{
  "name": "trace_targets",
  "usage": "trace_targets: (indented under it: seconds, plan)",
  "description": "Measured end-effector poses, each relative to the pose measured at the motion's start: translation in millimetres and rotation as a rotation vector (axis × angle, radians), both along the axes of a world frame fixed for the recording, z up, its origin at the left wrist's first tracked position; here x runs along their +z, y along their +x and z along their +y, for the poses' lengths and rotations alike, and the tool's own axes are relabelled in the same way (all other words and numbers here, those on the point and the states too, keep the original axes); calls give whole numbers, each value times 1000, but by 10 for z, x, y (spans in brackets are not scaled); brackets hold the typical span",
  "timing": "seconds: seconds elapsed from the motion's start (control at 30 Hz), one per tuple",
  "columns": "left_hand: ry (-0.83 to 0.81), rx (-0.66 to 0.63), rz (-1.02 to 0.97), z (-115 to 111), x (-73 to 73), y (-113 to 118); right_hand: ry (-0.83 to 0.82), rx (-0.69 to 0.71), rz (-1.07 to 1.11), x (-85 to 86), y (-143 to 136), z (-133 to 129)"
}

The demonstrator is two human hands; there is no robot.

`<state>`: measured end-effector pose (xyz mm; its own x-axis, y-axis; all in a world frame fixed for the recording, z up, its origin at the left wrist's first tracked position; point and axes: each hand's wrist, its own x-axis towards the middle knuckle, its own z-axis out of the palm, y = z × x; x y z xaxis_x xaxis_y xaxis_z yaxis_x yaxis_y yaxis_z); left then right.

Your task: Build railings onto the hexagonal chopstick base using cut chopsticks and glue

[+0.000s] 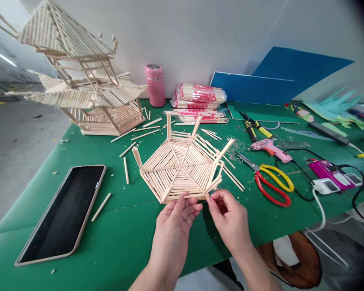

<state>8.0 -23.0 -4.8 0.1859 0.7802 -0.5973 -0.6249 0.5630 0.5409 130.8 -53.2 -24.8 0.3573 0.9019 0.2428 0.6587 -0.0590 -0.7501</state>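
Note:
A six-sided base of thin wooden sticks (182,165) lies on the table in front of me, with short stick posts standing at its corners. Along its near edge runs a wooden stick (197,196). My left hand (176,220) has its thumb on top of this stick and its fingers curled beneath. At the stick's right end, by the near right corner post, the thumb and forefinger of my right hand (229,216) are pinched together. My fingers partly cover the stick, so whether it touches the base all along cannot be seen.
Scissors (271,180), a pink glue gun (271,150) and pliers (255,126) lie to the right. A phone (62,214) is on the left. Behind stand a stick pagoda (87,99), a pink flask (155,85) and bagged sticks (198,97). Loose sticks (145,134) are scattered around.

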Motion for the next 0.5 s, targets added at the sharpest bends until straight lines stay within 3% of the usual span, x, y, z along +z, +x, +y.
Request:
trace_targets:
  seconds: [0.5]
  plan:
    - [15,-4,-16,8,-17,-2,14,7,-13,19,-2,-4]
